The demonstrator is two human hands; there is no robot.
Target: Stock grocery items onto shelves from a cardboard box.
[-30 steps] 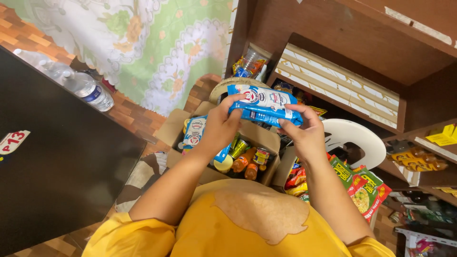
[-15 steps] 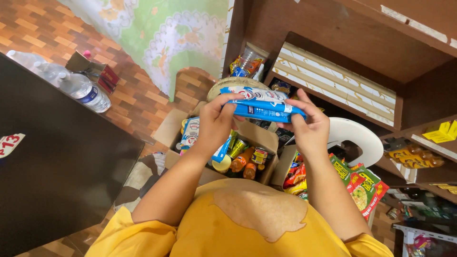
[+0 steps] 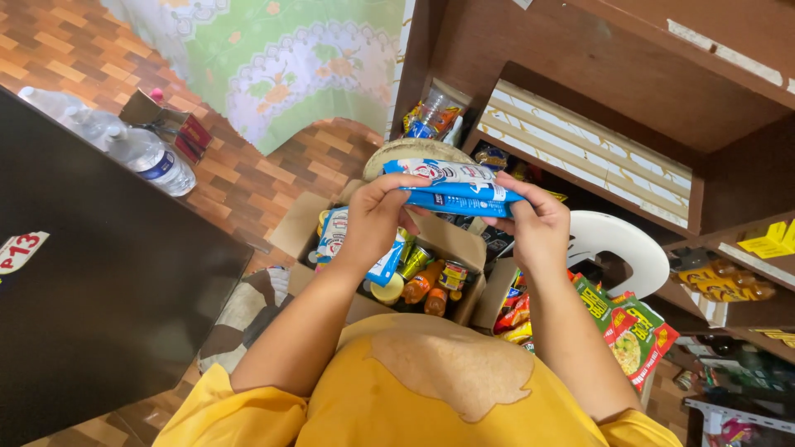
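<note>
Above the box: a long blue-and-white plastic packet [image 3: 454,189] is being held level over the open brown cardboard box [image 3: 451,240], in front of the dark wooden shelf unit [image 3: 629,91].
Long axis: the packet is lying crosswise, left to right, between both hands.
Left hand [image 3: 377,219]: is being kept clenched on the packet's left end, fingers curled over the top edge.
Right hand [image 3: 538,228]: is gripping the right end; neither hand is nearer than the other.
Box contents: small cans, bottles and a blue-white pouch are being stored upright inside.
Beside the box: green noodle packets [image 3: 633,331] are lying at its right edge.
Black counter [image 3: 91,314]: clear plastic bottles [image 3: 149,157] are resting beyond its far edge.
</note>
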